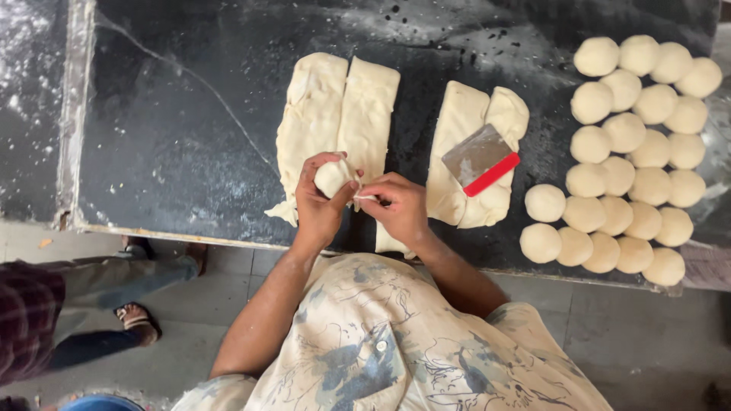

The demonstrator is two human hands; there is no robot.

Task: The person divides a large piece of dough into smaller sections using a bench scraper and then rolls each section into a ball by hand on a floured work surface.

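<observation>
My left hand (pixel 316 199) is closed around a small lump of pale dough (pixel 333 177), held just above the near edge of the black counter (pixel 175 144). Touching it from the right, my right hand (pixel 400 207) pinches a thin bit of the same dough between its fingertips. Behind my hands lie two long flat strips of dough (pixel 339 114) side by side. A further folded slab of dough (pixel 464 122) lies to their right, and a metal scraper with a red handle (pixel 481 158) rests on it.
Several round dough balls (pixel 632 152) are packed in rows at the counter's right end. A seated person's legs and sandalled feet (pixel 137 316) are on the tiled floor at left. A second dark slab (pixel 30 106) adjoins on the far left.
</observation>
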